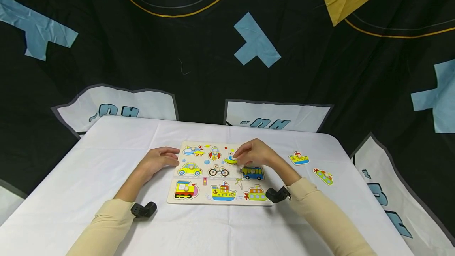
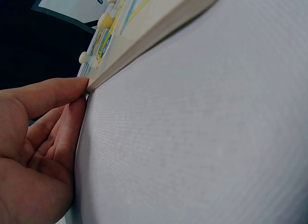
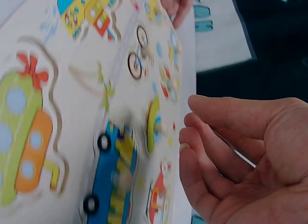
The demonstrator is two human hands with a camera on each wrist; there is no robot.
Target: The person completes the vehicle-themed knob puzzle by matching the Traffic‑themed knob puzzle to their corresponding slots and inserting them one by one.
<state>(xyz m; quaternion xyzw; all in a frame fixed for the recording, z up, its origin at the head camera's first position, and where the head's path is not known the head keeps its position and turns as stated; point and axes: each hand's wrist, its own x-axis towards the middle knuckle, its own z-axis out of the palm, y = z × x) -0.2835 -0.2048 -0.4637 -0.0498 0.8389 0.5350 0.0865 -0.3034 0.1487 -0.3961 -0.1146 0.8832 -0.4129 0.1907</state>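
Observation:
A wooden knob puzzle board (image 1: pixel 206 201) lies flat with colourful vehicle pictures. At its left edge my left hand (image 1: pixel 161 159) pinches the board's corner between fingers (image 2: pixel 57 94). My right hand (image 1: pixel 255 152) is over the upper right of the board, fingers loosely bent, with nothing between thumb and fingertips in the right wrist view. Close by the fingers are the green-yellow flying saucer piece (image 3: pixel 153 125) and the blue bus piece (image 1: pixel 252 173), both knobbed. A red-and-white piece (image 3: pixel 159 195) near the top edge is hidden by my hand in the head view.
Right of the board, a ship piece (image 1: pixel 299 158) and a submarine piece (image 1: pixel 323 176) lie loose on the white tablecloth (image 1: pixel 227 232). The board's ship recess (image 1: pixel 223 192) and submarine recess (image 1: pixel 257 194) show printed pictures. A black curtain (image 1: pixel 199 70) hangs behind the table.

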